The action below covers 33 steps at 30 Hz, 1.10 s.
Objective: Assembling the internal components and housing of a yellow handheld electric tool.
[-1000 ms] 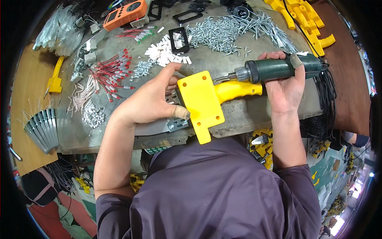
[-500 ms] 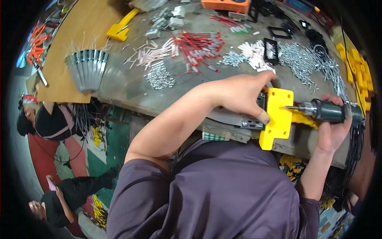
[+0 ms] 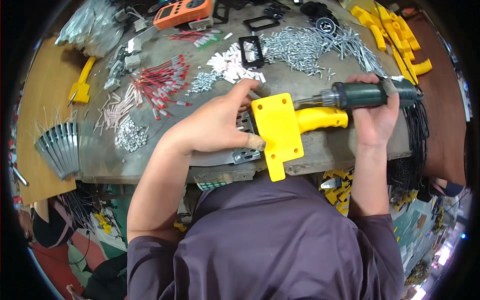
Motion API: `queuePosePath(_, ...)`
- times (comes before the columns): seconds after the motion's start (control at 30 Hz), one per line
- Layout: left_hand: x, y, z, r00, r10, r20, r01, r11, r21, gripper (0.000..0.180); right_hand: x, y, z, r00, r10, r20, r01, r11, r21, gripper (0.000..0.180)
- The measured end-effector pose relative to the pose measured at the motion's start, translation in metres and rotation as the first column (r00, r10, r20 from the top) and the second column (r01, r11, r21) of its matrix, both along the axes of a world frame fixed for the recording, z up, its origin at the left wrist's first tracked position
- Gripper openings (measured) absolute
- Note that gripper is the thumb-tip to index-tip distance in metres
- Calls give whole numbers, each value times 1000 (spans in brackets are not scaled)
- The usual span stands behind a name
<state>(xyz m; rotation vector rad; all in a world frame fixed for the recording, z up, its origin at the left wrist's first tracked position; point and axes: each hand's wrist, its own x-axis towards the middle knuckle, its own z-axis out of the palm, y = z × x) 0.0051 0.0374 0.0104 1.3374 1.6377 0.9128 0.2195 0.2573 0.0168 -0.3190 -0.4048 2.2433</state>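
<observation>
At far left on the bench [image 3: 102, 167], a fan of metal blades [image 3: 60, 149] lies near a yellow handle [image 3: 82, 86] and, above, a clear bag [image 3: 92, 29]. Next come nuts [image 3: 131, 136], pale tubes [image 3: 117, 111] and red wires [image 3: 161, 84]. Above them sits an orange meter [image 3: 181, 14] with a dark display; its markings are too small to read.

The left hand [image 3: 217, 122] holds the yellow housing [image 3: 277, 127] by its left side, thumb and fingers curved wide apart — thumb at the lower left edge, fingers toward the top. The housing is over the bench's front edge, flat face up with four corner holes, its grip pointing right. A perforated metal plate [image 3: 245, 155] shows between hand and housing; whether the hand holds it too, I cannot tell.

Beyond lie white pieces [image 3: 227, 62], a black frame [image 3: 243, 52] and a heap of screws [image 3: 295, 47].

The right hand [image 3: 375, 125] is wrapped around a dark green driver [image 3: 367, 94], its bit aimed left at the housing's upper right edge — contact is unclear. Farther right are yellow parts [image 3: 404, 35] and black cables [image 3: 416, 127].
</observation>
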Motion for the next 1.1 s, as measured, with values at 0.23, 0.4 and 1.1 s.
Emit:
queuePosePath(0.23, 1, 6, 0, 1000, 18, 1, -18, 997, -69, 97, 3, 0, -3, 999, 25, -20, -25, 1000, 10, 21)
queuePosePath(0.4, -1, -1, -2, 999, 31, 11, -30, 999, -33, 97, -7, -6, -2, 999, 15, 34, -16, 1000, 18, 24)
queuePosePath(1.1, -28, -212, -11, 253, 625, -738, -734, 621, 275, 34, 15, 16, -15, 994, 105, -35, -106, 994, -23, 22)
